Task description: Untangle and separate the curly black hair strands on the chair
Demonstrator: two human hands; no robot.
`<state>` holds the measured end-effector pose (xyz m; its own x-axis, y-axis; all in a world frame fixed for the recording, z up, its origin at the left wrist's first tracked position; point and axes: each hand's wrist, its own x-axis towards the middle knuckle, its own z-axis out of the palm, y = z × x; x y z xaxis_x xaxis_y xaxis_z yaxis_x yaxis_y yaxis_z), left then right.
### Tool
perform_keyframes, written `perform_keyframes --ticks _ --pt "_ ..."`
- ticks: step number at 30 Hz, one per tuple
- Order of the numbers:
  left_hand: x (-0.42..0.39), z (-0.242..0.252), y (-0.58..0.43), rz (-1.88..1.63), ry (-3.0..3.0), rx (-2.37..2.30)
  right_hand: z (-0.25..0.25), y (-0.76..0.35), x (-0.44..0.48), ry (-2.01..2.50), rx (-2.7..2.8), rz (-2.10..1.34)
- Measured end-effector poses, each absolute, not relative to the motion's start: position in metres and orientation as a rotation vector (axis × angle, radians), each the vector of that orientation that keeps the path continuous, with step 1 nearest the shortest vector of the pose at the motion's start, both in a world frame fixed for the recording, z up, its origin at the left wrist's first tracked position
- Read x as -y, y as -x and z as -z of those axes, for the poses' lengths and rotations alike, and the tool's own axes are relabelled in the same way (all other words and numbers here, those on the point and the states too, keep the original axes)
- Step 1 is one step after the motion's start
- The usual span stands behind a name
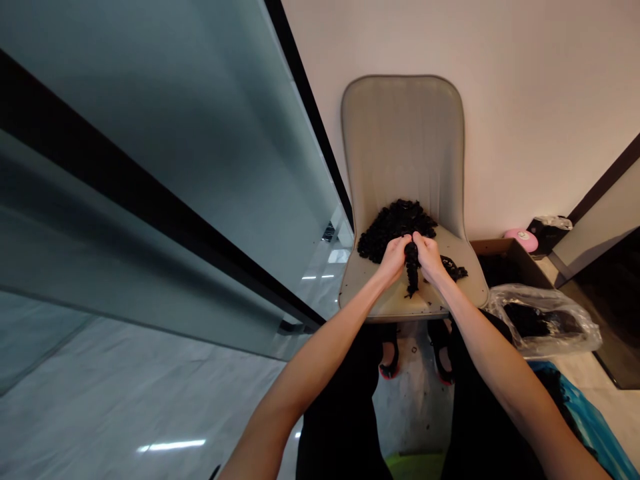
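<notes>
A beige chair (405, 140) stands in front of me with a heap of small black pieces (395, 223) piled on its seat. My left hand (395, 259) and my right hand (429, 257) meet over the seat, both closed on a dangling black strand of linked pieces (411, 270) that hangs down between them. A shorter bit of black pieces (454, 269) lies on the seat just right of my right hand.
A clear plastic bag with black material (543, 320) lies on the floor to the right, beside a brown box (505, 257). A pink object (521, 238) and a dark container (547, 230) sit by the wall. A glass partition (175, 167) runs along the left.
</notes>
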<state>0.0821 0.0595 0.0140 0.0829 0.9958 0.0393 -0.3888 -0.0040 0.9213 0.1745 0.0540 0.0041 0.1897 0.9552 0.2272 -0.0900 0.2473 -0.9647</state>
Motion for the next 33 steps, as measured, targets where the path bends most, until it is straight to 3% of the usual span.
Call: perform_keyframes --ticks 19,25,33 --pt "-0.068 -0.022 -0.114 -1.448 -0.556 -1.034 0.001 -0.159 -0.068 1.089 0.811 -0.873" --pt "-0.073 -0.034 -0.1 -1.344 -1.179 -0.888 -0.018 -0.175 -0.059 0.961 0.822 -0.981" --pt "-0.07 -0.041 -0.064 -1.207 -1.643 -0.871 -0.02 -0.209 -0.051 1.132 1.302 -0.78"
